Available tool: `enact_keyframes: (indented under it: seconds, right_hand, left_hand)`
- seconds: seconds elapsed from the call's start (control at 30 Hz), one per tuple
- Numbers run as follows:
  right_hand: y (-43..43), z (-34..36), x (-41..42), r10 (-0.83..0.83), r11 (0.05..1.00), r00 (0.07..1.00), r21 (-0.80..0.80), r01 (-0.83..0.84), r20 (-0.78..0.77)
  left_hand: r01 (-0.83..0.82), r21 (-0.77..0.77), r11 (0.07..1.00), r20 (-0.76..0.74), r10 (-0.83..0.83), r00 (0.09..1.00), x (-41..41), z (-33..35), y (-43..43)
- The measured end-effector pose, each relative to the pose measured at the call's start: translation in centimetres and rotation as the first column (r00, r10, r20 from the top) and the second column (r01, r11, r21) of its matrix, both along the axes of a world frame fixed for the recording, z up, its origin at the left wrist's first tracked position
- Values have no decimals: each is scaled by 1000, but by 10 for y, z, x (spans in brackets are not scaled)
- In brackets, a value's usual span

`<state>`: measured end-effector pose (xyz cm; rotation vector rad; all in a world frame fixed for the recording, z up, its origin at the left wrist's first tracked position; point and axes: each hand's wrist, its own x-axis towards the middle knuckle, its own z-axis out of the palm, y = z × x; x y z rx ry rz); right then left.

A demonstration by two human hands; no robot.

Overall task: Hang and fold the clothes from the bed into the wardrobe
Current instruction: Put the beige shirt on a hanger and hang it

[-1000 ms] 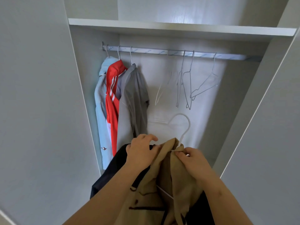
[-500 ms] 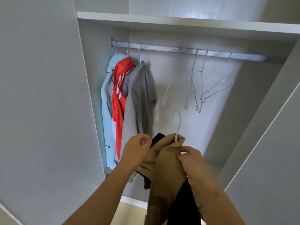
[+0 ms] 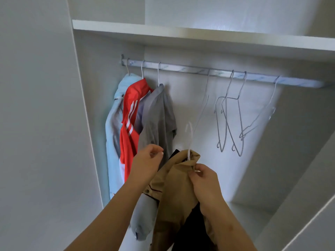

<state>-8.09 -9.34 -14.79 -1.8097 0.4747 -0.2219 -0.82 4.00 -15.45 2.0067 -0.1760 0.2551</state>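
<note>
Currently the right hand [image 3: 203,178] pinches the tan jacket [image 3: 179,189] at its collar, round the neck of the white hanger [image 3: 189,147], at 6 o'clock in the view and well below the rail [image 3: 181,68] at 12 o'clock. The left hand [image 3: 145,162] is curled at 9 o'clock of the collar; whether it grips cloth cannot be told. Risk: one shoulder may slide off (the jacket hangs bunched, not spread). Risk: the hook may snag the empty wire hanger [image 3: 207,87] at 1 o'clock, or crowd the grey shirt [image 3: 159,115].
</note>
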Motion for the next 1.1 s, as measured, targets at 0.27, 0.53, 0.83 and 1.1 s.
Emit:
enact_keyframes:
  seconds: [0.27, 0.53, 0.83, 1.1]
  right_hand:
    - [12, 4, 117, -54, 996, 998, -67, 54, -12]
    - [10, 35, 206, -183, 983, 982, -11, 183, 50]
    - [-18, 85, 243, -257, 951, 947, 225, 213, 190]
    - [-36, 138, 292, -236, 953, 886, 273, 131, 398]
  left_hand:
    - [9, 80, 997, 142, -21, 990, 117, 28, 2]
    - [-26, 236, 971, 251, -35, 967, 214, 52, -4]
    - [-30, 361, 932, 283, -80, 956, 265, 50, -14]
    - [-50, 414, 909, 245, -58, 968, 291, 38, -15]
